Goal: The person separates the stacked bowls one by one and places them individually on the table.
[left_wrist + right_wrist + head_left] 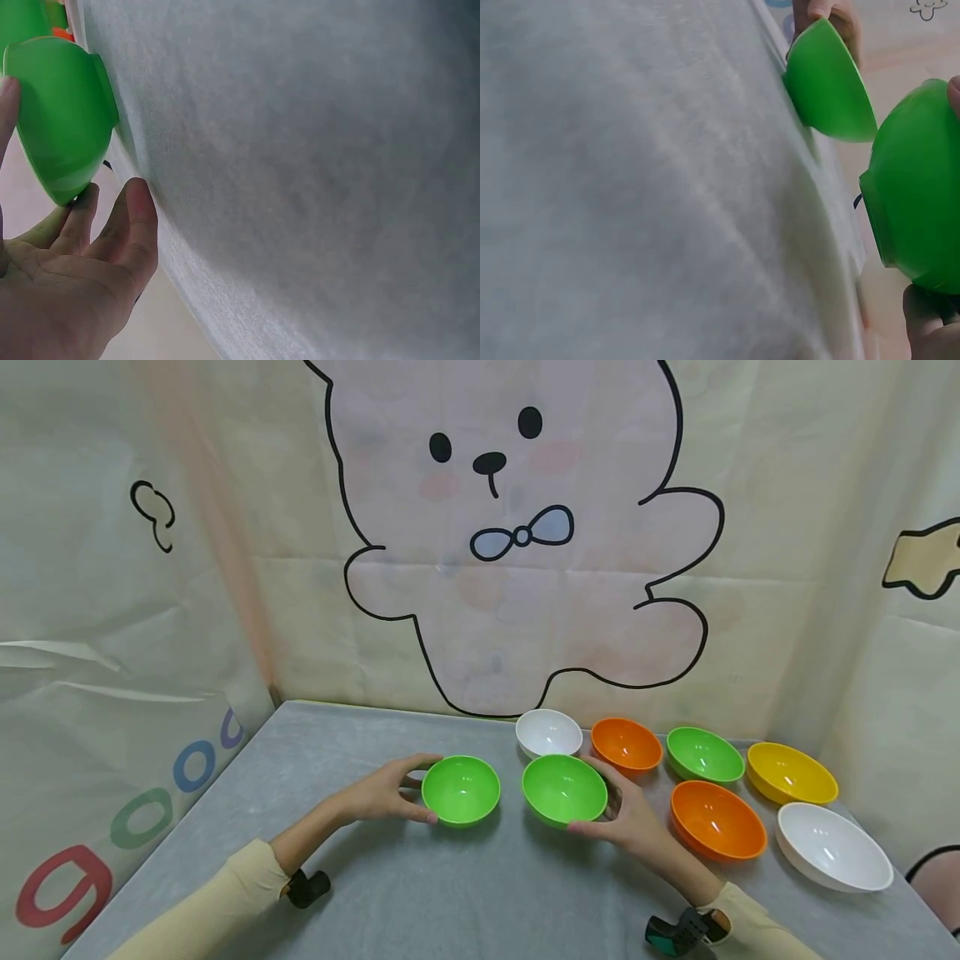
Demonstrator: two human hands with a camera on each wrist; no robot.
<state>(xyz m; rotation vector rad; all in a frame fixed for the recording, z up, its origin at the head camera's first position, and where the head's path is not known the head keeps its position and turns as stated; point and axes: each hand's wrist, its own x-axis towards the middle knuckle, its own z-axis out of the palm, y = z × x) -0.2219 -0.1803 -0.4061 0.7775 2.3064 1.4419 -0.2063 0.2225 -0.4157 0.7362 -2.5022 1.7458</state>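
Note:
Two green bowls stand side by side, a small gap between them. My left hand (390, 791) holds the smaller-looking left green bowl (461, 790) from its left side, thumb at the near rim and fingers at the far side. In the left wrist view, this green bowl (64, 112) has its foot close to the cloth. Gripped from its right side by my right hand (626, 806) is the other green bowl (564, 790). In the right wrist view, that green bowl (922, 187) appears slightly off the cloth. Both bowls are upright.
Behind and to the right are a small white bowl (548, 733), orange bowl (626, 743), another green bowl (704, 754), yellow bowl (791, 772), larger orange bowl (717, 819) and large white bowl (834, 847). Grey cloth covers the table (450, 902); a printed curtain (487, 635) hangs behind.

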